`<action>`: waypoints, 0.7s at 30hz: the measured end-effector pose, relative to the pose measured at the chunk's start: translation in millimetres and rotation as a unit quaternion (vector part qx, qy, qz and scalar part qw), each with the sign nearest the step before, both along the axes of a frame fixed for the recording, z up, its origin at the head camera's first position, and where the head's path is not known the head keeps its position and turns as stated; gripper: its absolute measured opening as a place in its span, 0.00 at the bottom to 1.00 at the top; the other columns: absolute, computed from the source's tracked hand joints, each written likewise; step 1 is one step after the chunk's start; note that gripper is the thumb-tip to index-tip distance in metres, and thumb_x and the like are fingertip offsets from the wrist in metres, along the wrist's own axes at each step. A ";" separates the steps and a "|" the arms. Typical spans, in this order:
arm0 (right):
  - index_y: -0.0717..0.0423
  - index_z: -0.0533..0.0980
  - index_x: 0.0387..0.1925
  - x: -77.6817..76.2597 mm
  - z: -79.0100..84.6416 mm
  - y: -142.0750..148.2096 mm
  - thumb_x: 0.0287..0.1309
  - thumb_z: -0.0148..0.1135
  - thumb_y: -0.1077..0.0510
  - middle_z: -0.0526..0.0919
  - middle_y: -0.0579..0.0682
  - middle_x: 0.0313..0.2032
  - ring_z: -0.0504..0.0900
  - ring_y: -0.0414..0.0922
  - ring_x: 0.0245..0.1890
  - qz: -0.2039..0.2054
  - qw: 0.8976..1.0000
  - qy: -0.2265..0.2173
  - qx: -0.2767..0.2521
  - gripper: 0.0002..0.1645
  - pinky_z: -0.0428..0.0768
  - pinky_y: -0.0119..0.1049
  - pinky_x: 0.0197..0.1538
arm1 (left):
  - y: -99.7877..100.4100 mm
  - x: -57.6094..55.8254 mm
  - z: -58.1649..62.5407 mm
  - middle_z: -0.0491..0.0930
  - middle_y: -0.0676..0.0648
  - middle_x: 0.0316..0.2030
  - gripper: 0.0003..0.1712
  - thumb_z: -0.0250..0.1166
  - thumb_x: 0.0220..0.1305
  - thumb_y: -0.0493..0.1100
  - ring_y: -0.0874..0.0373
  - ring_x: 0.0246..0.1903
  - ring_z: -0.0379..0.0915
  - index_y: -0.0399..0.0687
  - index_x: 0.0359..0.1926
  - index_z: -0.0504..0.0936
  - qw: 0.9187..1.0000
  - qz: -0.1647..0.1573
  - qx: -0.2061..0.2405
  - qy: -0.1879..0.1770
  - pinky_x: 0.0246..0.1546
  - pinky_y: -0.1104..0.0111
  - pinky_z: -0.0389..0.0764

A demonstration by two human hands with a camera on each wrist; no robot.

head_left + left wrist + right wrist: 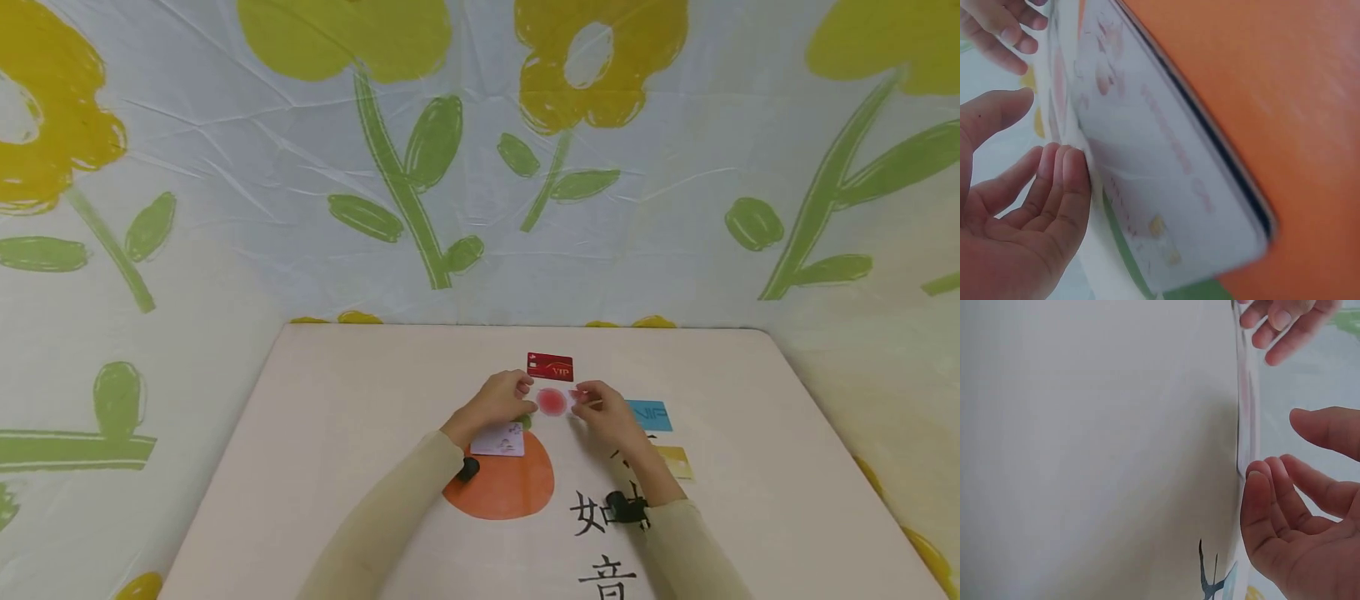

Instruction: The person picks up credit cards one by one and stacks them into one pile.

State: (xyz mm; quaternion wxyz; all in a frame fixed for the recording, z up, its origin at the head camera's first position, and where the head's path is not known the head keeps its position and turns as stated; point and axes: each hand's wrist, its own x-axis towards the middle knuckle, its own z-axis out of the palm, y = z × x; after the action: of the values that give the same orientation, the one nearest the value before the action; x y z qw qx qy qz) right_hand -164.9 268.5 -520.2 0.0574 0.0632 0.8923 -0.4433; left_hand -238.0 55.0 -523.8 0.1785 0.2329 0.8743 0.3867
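Observation:
A pale card with a red circle [552, 402] lies flat on the table between both hands. My left hand [501, 397] is at its left side, fingertips down at the tabletop and thumb held apart from the fingers. At the card's right edge, my right hand [609, 418] has its fingertips touching down, the thumb likewise raised away. Just behind them lies a red VIP card [550, 367]. Nearer than the left hand is a pale floral card [495, 442]; the left wrist view shows dark and light layers beneath this floral card [1147, 150].
Right of the right hand lies a blue card [652, 415], with a gold card [677, 462] partly behind the wrist. The table [360, 375] carries a printed orange fruit [517, 487] and black characters [588, 514]. A flower-patterned cloth [637, 242] hangs behind the table.

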 end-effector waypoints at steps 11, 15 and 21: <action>0.64 0.67 0.64 -10.9 -3.0 8.7 0.61 0.67 0.63 0.75 0.64 0.51 0.74 0.60 0.51 -0.002 0.998 -0.036 0.045 0.31 0.78 0.53 0.54 | 14.4 -7.3 -0.2 0.77 0.50 0.43 0.28 0.72 0.59 0.45 0.57 0.40 0.70 0.46 0.60 0.77 0.996 -0.021 -0.088 0.020 0.43 0.67 0.75; 0.64 0.68 0.62 -11.3 -3.4 8.9 0.60 0.68 0.63 0.75 0.63 0.49 0.74 0.59 0.49 0.004 0.998 -0.043 0.055 0.31 0.78 0.53 0.54 | 14.8 -5.8 -0.7 0.75 0.51 0.43 0.29 0.73 0.59 0.45 0.58 0.39 0.69 0.48 0.60 0.76 0.994 -0.020 -0.101 0.021 0.43 0.67 0.75; 0.66 0.69 0.61 -11.6 -3.6 9.2 0.59 0.68 0.63 0.75 0.64 0.49 0.73 0.59 0.49 0.013 0.997 -0.039 0.064 0.30 0.77 0.54 0.54 | 15.8 -4.3 -3.9 0.74 0.51 0.43 0.29 0.74 0.59 0.45 0.57 0.39 0.69 0.50 0.60 0.76 0.995 -0.011 -0.099 0.017 0.42 0.67 0.75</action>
State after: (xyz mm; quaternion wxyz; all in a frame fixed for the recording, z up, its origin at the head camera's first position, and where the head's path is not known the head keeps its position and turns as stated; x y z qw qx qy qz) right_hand -176.4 277.7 -523.8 0.0934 0.0723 0.9166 -0.3819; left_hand -242.2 70.8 -527.7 0.1898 0.2300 0.9086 0.2925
